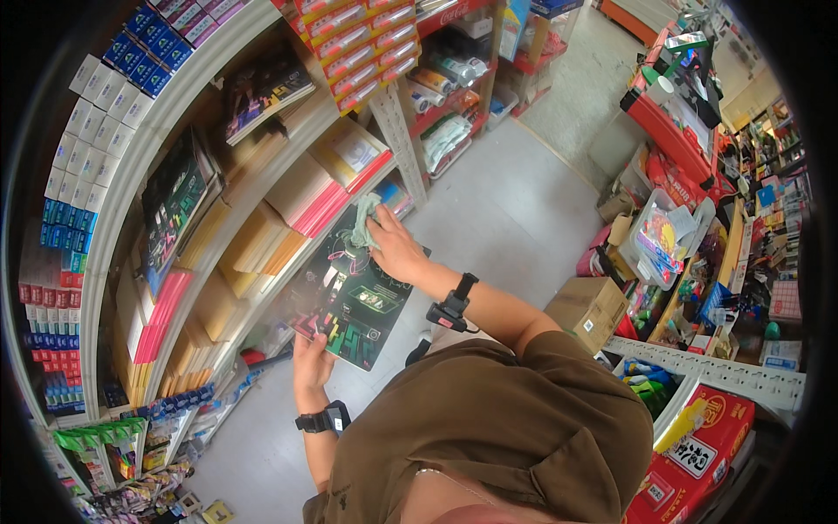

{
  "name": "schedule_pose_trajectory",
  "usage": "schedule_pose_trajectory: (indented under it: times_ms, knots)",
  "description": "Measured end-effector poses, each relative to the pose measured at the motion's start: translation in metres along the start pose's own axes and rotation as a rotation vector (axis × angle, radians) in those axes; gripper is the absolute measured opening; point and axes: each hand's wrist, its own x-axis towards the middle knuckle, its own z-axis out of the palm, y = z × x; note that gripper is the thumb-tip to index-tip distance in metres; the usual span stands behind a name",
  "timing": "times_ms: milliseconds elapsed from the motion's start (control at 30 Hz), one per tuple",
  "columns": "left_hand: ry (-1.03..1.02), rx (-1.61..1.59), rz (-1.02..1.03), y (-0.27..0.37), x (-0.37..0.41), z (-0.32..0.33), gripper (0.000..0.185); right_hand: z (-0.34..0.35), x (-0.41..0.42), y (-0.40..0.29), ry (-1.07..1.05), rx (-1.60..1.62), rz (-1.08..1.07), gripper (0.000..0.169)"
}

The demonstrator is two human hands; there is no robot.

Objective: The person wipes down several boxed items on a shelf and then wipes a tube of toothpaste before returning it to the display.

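My left hand [314, 359] grips the lower left edge of a dark notebook [353, 295] with a colourful printed cover, thumb on top and the other fingers hidden beneath. Bunched in my right hand [397, 247] is a pale green cloth [365, 223], which touches the upper end of the cover. The notebook is held in front of my body, close beside the shelves. Similar dark printed notebooks lie on the shelf, one stack at the upper middle [268, 95] and another leaning stack [175, 206] to the left.
Shelves [288, 145] on the left hold paper stacks with pink edges [314, 206] and rows of toothpaste boxes [105, 98]. A cardboard box [586, 313] stands on the right, near a clear plastic bin [668, 239]. Grey floor [504, 196] shows ahead. A red carton [697, 452] is at lower right.
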Motion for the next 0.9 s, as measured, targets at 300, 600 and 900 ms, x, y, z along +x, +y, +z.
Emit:
schedule_pose_trajectory:
  times_ms: [300, 600, 900]
  knots:
    - [-0.005, 0.03, -0.018, -0.016, 0.012, -0.014, 0.049, 0.017, -0.031, -0.063, -0.423, 0.237, -0.45, 0.06]
    - [0.044, 0.001, 0.04, -0.006, -0.004, -0.015, 0.049, 0.03, -0.017, -0.005, -0.32, 0.171, -0.029, 0.064]
    - [0.192, -0.112, 0.171, -0.01, 0.002, -0.038, 0.046, 0.027, -0.034, -0.052, -0.639, 0.387, -0.552, 0.061]
